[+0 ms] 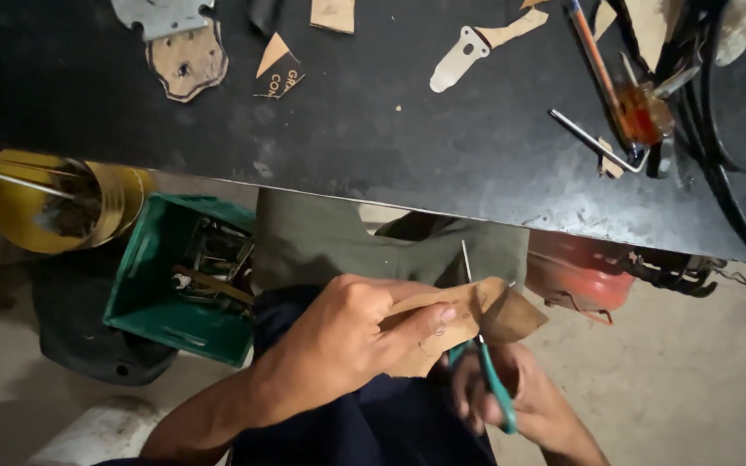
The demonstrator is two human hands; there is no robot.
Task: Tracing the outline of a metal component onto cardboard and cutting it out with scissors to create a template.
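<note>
- My left hand (338,341) pinches a tan cardboard piece (477,318) between thumb and fingers, closed firmly on its near-left end, in front of my lap and below the edge of the black table (373,147).
- My right hand (520,397) sits just below and to the right of it, its fingers through the green handles of the scissors (483,362); it is wrapped around them.
- The scissor blades run up and away from me, crossing the cardboard near its middle, the tip poking out past its far edge.
- The cardboard's long axis lies left to right, its free pointed end to the right, beyond the blades.
- The piece is flat, brown, irregular, with a faint curved line marked near my left thumb.
- A green crate (179,280) of tools stands on the floor to my left.
</note>
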